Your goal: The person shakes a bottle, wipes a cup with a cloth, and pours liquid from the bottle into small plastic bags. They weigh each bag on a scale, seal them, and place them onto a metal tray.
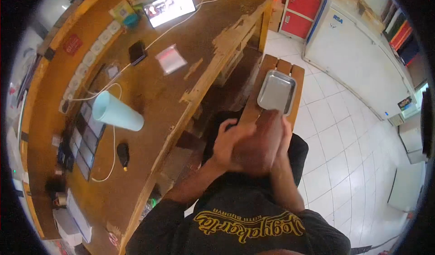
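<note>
A brown, smooth-sided object, perhaps leather, is held in front of my lap; motion blur hides its exact kind. My left hand presses on its left side, fingers closed over it and thumb raised. Along its right side my right hand grips it, with part of the fingers hidden behind it. Just beyond the object, a shallow metal tray rests on a wooden slatted bench.
The wooden desk on the left holds a pale blue cup, a lit phone, a black phone, clear plastic bags, a black key fob and white cables. A white chest freezer stands on the right.
</note>
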